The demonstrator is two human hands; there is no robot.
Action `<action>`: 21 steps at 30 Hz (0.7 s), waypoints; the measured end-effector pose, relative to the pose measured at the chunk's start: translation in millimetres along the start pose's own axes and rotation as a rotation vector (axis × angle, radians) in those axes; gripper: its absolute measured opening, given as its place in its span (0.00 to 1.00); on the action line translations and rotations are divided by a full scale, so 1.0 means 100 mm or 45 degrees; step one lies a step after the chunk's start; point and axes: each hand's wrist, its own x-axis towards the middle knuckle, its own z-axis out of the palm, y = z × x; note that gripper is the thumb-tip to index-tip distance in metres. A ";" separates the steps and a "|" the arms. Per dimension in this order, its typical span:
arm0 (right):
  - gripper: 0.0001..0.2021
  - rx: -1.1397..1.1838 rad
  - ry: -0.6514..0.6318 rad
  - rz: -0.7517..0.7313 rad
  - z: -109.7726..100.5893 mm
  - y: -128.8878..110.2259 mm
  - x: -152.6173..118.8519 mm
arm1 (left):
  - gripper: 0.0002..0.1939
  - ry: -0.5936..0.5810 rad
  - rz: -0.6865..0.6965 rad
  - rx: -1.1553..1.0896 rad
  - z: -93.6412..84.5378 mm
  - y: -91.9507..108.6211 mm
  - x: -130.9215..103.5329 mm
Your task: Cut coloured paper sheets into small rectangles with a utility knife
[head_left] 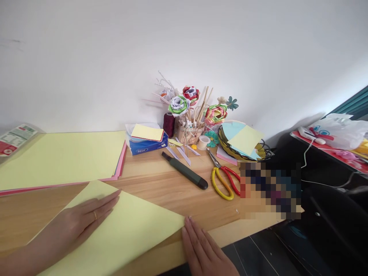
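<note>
A pale yellow sheet of paper point(138, 226) lies on the wooden table, one corner pointing right and another toward the back. My left hand point(77, 220) rests flat on its left part, fingers stretched out, a ring on one finger. At the right corner, my right hand point(201, 247) touches the paper with its fingertips, fingers straight and side by side. Beyond the hands lie a dark green utility knife point(186, 172) and scissors point(222, 176) with one yellow and one red handle.
A stack of coloured paper point(63, 153) sits at the back left. Behind are a blue tissue box point(148, 145), a pot of sticks point(189, 134) with paper flowers, and a basket point(244, 153) holding paper squares. The table's front edge runs past my right hand.
</note>
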 end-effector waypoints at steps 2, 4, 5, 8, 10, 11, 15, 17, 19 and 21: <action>0.20 0.036 0.048 0.057 -0.04 -0.01 0.09 | 0.29 -0.013 0.001 -0.005 0.01 -0.01 0.00; 0.22 0.080 0.160 0.136 -0.04 -0.07 0.22 | 0.29 -0.032 0.016 -0.013 0.01 -0.02 -0.01; 0.22 0.116 0.229 0.182 -0.02 -0.12 0.28 | 0.29 -0.041 0.023 -0.014 0.00 -0.02 -0.01; 0.23 0.194 0.412 0.340 0.12 -0.32 0.44 | 0.30 -0.057 0.010 -0.028 -0.01 -0.02 -0.03; 0.23 0.197 0.421 0.363 0.23 -0.42 0.47 | 0.29 -0.054 -0.035 -0.054 -0.01 -0.02 -0.03; 0.23 0.194 0.415 0.365 0.27 -0.46 0.47 | 0.28 -0.051 -0.061 -0.065 0.00 -0.01 -0.03; 0.21 0.179 0.372 0.325 0.34 -0.50 0.38 | 0.27 -0.050 -0.147 -0.073 0.02 0.01 -0.05; 0.20 0.185 0.333 0.310 0.33 -0.51 0.33 | 0.27 -0.053 -0.172 -0.074 0.03 0.03 -0.06; 0.19 0.200 0.310 0.313 0.32 -0.52 0.31 | 0.25 -0.032 -0.212 -0.074 0.03 0.06 -0.07; 0.19 0.208 0.332 0.333 0.32 -0.53 0.31 | 0.23 -0.007 -0.253 -0.073 0.04 0.10 -0.06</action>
